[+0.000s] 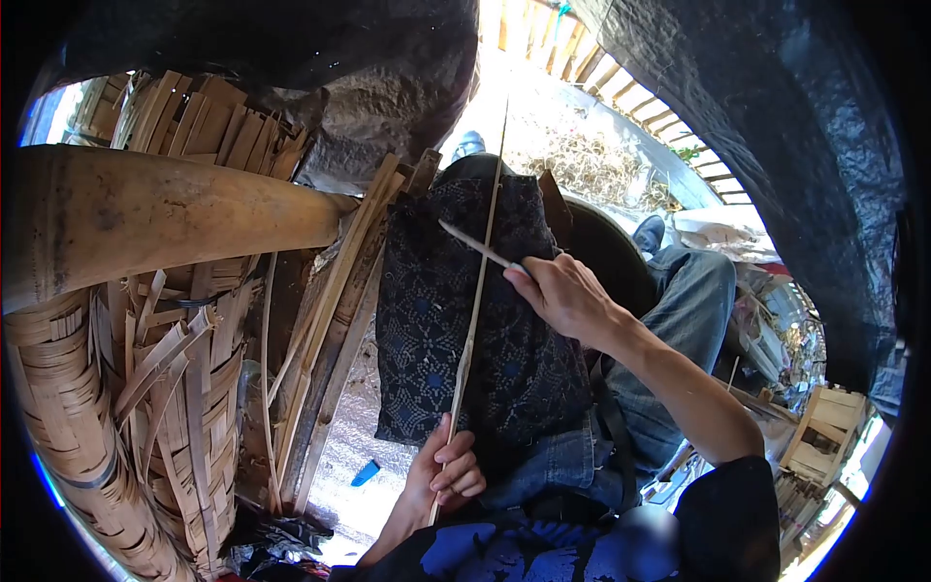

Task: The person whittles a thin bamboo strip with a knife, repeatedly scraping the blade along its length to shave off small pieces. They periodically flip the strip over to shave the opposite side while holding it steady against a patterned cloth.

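Note:
A long thin bamboo strip (472,335) runs lengthwise over a dark patterned cloth (422,330) spread on the lap. Near the strip's lower end, my left hand (450,468) is closed around it, fingers curled. My right hand (565,296) grips the handle of a knife (475,242). The knife's narrow blade points up and to the left and crosses the strip over the upper part of the cloth. Whether the blade touches the strip cannot be made out.
On the left, a thick bamboo pole (184,213) extends over a woven bamboo basket (58,388) and upright split pieces (335,330). A small blue object (366,473) lies on the ground. Dark sheeting (747,116) hangs at the upper right; a wooden crate (824,434) stands at the right.

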Demonstrator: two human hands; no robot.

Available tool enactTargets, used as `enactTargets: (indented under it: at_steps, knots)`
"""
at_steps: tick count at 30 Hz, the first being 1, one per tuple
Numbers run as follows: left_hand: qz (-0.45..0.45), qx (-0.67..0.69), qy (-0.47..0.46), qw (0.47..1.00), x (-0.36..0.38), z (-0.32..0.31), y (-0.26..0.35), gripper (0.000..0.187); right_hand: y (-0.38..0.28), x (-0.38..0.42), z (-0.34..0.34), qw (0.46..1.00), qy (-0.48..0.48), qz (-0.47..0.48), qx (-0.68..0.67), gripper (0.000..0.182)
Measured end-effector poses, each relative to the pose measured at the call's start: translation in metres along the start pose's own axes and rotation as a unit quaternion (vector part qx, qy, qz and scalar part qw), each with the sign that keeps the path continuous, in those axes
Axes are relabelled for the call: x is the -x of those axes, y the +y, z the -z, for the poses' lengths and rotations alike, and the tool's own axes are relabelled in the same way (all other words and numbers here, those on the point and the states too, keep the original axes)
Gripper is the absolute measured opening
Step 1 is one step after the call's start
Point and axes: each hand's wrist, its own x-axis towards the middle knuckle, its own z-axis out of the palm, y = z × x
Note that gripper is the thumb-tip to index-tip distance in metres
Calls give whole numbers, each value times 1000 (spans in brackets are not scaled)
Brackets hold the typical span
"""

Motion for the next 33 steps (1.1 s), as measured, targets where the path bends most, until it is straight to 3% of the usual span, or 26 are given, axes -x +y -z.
enactTargets:
  at_steps: [2,4,6,8,10,11,12,14,16,19,21,22,23,26,33]
  knots:
    - [-1,2,0,1000,8,3,-5,50,7,-7,-3,1000,7,-4,6,46]
    - [-2,4,7,1000,15,3,-7,50,22,-18,-6,992,93,54,71,47]
    - [-5,1,15,1000,19,2,-10,50,37,-34,-10,991,83,63,81,47]
    - [-6,2,19,1000,23,-1,-13,50,50,-53,-9,995,67,40,63,48]
    - [-9,0,20,1000,28,0,-15,50,53,-75,1,996,-17,-91,7,47]
    - [-11,-15,23,1000,32,1,-17,50,130,-91,-35,963,118,135,202,46]
    - [-12,-31,27,999,36,2,-18,51,100,-104,-5,989,-30,-132,58,46]
    - [-23,-60,51,997,41,3,-18,51,91,-118,21,975,-5,-221,18,49]
    - [-28,-102,80,991,39,4,-19,51,67,-101,29,967,173,-180,-51,61]
    - [-41,-155,111,981,18,-10,-11,51,31,-56,40,981,25,-175,-83,55]
    - [-40,-208,143,967,5,-16,-3,51,28,-18,21,994,-5,-5,-112,45]
    - [-55,-274,161,947,-1,-16,1,51,8,1,28,993,-32,30,-110,41]
    - [-67,-341,177,921,-6,-18,5,51,-1,17,25,989,-66,8,-132,40]
    - [-64,-378,188,904,-19,-26,16,51,-12,48,0,990,2,82,-115,36]
    - [-48,-281,178,942,-27,-29,23,51,-19,48,-3,997,-39,28,-60,41]
